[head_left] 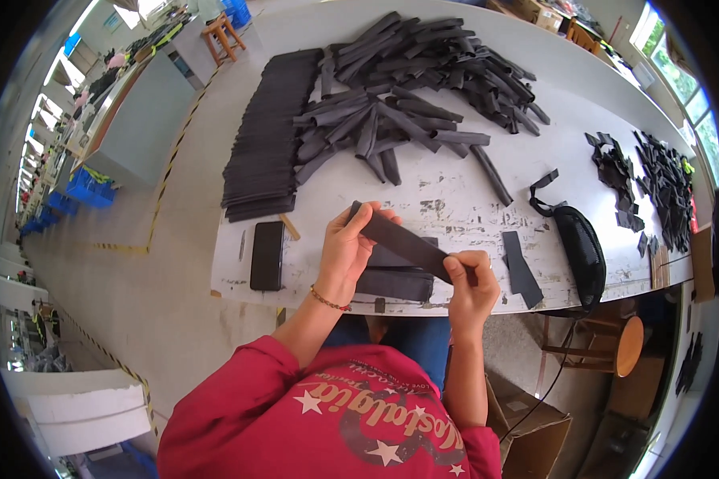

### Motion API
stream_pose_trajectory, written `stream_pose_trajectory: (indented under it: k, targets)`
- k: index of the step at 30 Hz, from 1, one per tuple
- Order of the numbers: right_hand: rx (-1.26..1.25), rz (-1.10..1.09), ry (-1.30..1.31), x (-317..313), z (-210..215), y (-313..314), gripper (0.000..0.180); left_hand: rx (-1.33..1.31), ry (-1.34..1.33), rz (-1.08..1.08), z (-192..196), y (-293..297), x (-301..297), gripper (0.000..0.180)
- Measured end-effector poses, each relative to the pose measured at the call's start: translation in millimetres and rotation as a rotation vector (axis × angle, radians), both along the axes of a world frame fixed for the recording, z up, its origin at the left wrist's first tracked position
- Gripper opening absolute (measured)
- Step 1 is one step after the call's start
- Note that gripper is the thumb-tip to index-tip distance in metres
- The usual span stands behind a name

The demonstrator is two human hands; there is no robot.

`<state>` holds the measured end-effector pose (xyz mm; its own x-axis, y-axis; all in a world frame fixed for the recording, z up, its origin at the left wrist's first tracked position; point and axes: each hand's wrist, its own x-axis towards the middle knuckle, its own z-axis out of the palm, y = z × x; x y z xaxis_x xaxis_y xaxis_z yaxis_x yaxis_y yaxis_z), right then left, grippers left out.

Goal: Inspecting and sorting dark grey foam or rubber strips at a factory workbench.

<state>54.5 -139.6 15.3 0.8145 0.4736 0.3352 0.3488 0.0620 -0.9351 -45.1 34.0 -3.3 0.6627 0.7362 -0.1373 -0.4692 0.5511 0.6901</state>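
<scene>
Between both hands, above the table's front edge, a flat black fabric strip (pixel 405 243) is stretched at a slant. My left hand (pixel 351 243) pinches its upper left end, thumb on top. Its lower right end is gripped by my right hand (pixel 473 289) between thumb and fingers. Under the strip, partly covered by it, lies a small stack of dark fabric pieces (pixel 395 285). A black phone (pixel 267 256) rests left of my left hand. Beyond it runs a long neat row of stacked black strips (pixel 268 132).
A loose heap of black fabric tubes (pixel 423 72) covers the table's far middle. At right lie flat dark pieces (pixel 522 270), a black mesh pouch with a strap (pixel 579 247) and piles of black scraps (pixel 665 188). A wooden stool (pixel 628 346) and cardboard box (pixel 535 431) stand below.
</scene>
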Motion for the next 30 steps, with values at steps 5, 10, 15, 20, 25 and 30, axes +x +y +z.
stream_pose_trajectory:
  k: [5, 10, 15, 20, 25, 30]
  targets:
    - [-0.058, 0.148, 0.401, 22, -23, 9, 0.013, 0.181, 0.299, 0.094, -17, 15, -22, 0.02]
    - [-0.218, 0.161, 0.312, 35, -57, 27, 0.013, 0.668, 0.636, 0.223, -40, 15, -46, 0.015]
    - [-0.407, 0.036, 0.105, 31, -70, 40, 0.018, 1.0, 0.912, 0.301, -56, 17, -52, 0.011]
    - [-0.482, 0.022, -0.122, 32, -80, 36, 0.022, 1.243, 0.872, 0.358, -59, 19, -40, 0.015]
    - [-0.515, -0.191, -0.212, 62, -87, -1, 0.015, 1.264, 0.687, 0.164, -18, 38, 22, 0.008]
    - [-0.752, -0.437, -0.446, 120, -102, -73, 0.019, 0.812, 0.497, -0.336, -38, 52, 166, 0.019]
